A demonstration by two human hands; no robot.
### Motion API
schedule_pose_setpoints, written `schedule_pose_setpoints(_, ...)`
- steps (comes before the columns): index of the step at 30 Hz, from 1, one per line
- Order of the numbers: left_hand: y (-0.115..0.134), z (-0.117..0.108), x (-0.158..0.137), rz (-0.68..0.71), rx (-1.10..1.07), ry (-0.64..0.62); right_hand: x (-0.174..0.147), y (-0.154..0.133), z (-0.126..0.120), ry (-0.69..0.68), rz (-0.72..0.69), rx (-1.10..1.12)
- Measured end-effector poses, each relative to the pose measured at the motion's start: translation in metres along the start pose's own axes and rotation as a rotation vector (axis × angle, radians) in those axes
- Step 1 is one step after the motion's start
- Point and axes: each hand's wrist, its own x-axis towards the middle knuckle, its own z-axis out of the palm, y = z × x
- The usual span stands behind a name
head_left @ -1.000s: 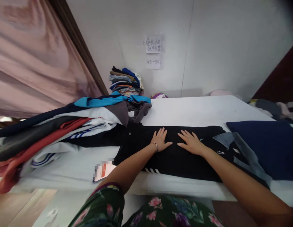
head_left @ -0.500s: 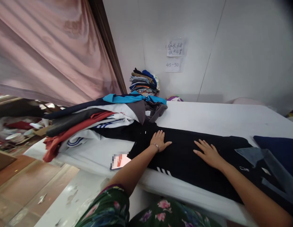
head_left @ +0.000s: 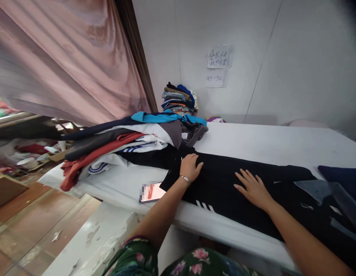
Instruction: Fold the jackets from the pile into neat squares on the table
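At mid-frame I see the left hand (head_left: 191, 168) half-curled on a black garment (head_left: 218, 178). Right of centre, the right hand (head_left: 253, 188) lies spread on it; neither grips.

Apparently a workroom for clothes; a long white table (head_left: 261, 142) crosses mid-frame; a garment heap (head_left: 109, 145) lies centre-left, a folded stack (head_left: 178, 100) behind; handwritten notes (head_left: 219, 61) hang upper centre.

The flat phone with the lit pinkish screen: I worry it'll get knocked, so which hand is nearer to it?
Left. The left hand is on the black, white-striped cloth garment, beyond and right of the phone; the right hand is on it too, farther right.
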Motion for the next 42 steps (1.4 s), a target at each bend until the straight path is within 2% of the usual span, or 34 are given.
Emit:
schedule_pose_setpoints(2,-0.012,-0.012,-0.006,-0.128,0.052,0.125,0.000,0.000,0.001,0.010,-0.001,0.008)
schedule_pose_setpoints(4,-0.024,-0.019,-0.011,-0.274,0.120,0.179,0.000,0.001,0.002,0.012,0.004,0.012)
schedule_pose_setpoints(7,-0.036,-0.022,-0.014,-0.442,0.143,0.142,0.001,0.002,0.003,0.014,0.006,0.016)
schedule_pose_setpoints(10,-0.038,-0.024,-0.012,-0.525,0.102,0.056,0.001,0.002,0.002,0.009,0.007,0.014)
schedule_pose_setpoints(18,-0.037,-0.028,-0.006,-0.513,0.011,-0.100,0.003,-0.006,-0.011,-0.014,0.020,0.053)
schedule_pose_setpoints(24,-0.036,-0.030,0.004,-0.508,0.074,-0.236,0.004,-0.014,-0.030,-0.081,0.036,0.082)
schedule_pose_setpoints(26,-0.035,-0.032,0.006,-0.491,0.082,-0.237,0.002,-0.015,-0.038,-0.102,0.032,0.092)
schedule_pose_setpoints(29,-0.036,-0.039,0.007,-0.505,0.106,-0.215,-0.006,-0.010,-0.045,-0.036,0.065,0.056)
schedule_pose_setpoints(31,-0.038,-0.043,0.007,-0.528,0.120,-0.191,-0.012,-0.003,-0.044,-0.024,0.122,0.040)
schedule_pose_setpoints(35,-0.042,-0.047,0.008,-0.546,0.125,-0.204,-0.020,0.007,-0.038,-0.089,0.180,0.076)
schedule_pose_setpoints(39,-0.042,-0.047,0.008,-0.539,0.128,-0.224,-0.018,0.000,-0.041,-0.105,0.219,0.103)
schedule_pose_setpoints(42,-0.042,-0.047,0.007,-0.535,0.125,-0.224,-0.014,-0.007,-0.043,-0.028,0.226,0.083)
